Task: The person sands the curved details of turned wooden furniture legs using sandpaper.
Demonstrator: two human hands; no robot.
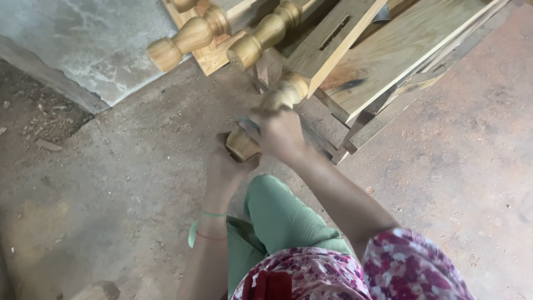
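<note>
While hands (252,147) grip, turned leg (272,105) lies between.

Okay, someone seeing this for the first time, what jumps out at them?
Centre frame, two hands grip a turned wooden leg: the left hand cups its rounded foot, the right hand presses something grey on top. Two more turned legs jut out above, beside pale planks, over a dusty floor.
</note>
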